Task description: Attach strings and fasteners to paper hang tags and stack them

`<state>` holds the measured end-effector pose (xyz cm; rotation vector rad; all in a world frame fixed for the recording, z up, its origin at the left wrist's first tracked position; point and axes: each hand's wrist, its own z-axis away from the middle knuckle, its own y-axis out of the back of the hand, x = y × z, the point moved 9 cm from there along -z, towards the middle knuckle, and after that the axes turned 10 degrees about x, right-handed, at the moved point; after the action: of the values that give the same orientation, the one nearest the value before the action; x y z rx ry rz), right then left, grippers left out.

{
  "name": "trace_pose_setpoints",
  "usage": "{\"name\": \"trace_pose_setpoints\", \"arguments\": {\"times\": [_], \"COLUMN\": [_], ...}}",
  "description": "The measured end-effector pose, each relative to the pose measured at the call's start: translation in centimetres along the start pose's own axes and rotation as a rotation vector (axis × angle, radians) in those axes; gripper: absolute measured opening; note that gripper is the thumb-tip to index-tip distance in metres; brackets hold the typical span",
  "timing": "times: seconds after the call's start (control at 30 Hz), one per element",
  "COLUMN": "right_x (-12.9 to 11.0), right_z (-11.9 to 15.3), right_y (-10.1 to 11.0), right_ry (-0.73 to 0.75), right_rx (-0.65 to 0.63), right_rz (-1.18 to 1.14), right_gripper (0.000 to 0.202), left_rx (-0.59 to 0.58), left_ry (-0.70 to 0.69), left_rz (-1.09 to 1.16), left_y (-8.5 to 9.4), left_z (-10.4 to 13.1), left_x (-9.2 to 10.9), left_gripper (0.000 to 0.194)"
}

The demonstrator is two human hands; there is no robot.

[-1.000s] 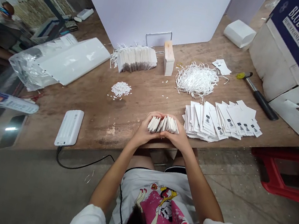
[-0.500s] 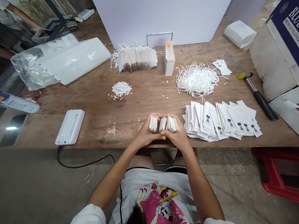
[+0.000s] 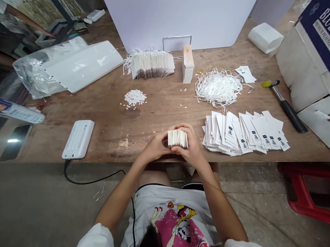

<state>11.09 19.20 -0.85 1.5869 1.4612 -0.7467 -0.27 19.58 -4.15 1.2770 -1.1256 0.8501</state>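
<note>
A thick stack of cards [image 3: 178, 139] stands on edge between my hands at the table's front edge. My left hand [image 3: 158, 146] is wrapped round its left side, and my right hand [image 3: 192, 144] grips its right side, fingers behind and thumb in front. To the right lies a spread pile of printed white tags [image 3: 241, 132]. Behind it is a tangled heap of white strings [image 3: 218, 88]. A small pile of white bits [image 3: 134, 98] lies left of centre. Farther back are a row of strung tags [image 3: 153, 65] and an upright card block [image 3: 187, 64].
A hammer [image 3: 290, 112] lies beside a large carton [image 3: 311, 67] on the right. On the left are a power bank [image 3: 78, 139] with a black cable, a plastic bag [image 3: 39, 74] and a phone [image 3: 15, 143]. A person's arm [image 3: 28, 19] shows far left.
The two parts of the card stack have come together into one compact block. My right hand has moved a little to the left with its cards.
</note>
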Motion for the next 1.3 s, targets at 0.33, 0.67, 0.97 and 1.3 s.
{"name": "trace_pose_setpoints", "arguments": {"times": [0.33, 0.67, 0.97, 1.3], "right_x": [-0.5, 0.0, -1.2, -1.9], "right_z": [1.5, 2.6, 2.6, 2.3], "right_y": [-1.0, -1.0, 1.0, 2.2], "right_ry": [-0.058, -0.076, -0.012, 0.083], "right_rx": [-0.308, -0.337, -0.193, -0.203], "right_rz": [-0.017, -0.055, -0.109, -0.053], "right_gripper": [0.075, 0.078, 0.058, 0.047], "left_rx": [-0.005, 0.026, 0.063, 0.001], "left_ry": [-0.124, -0.129, -0.207, -0.226], "left_rz": [0.033, 0.085, 0.079, 0.089], "left_y": [-0.3, -0.5, -0.7, -1.3], "left_z": [0.6, 0.7, 1.1, 0.9], "left_x": [1.6, 1.9, 2.9, 2.8], "left_gripper": [0.054, 0.064, 0.053, 0.047]}}
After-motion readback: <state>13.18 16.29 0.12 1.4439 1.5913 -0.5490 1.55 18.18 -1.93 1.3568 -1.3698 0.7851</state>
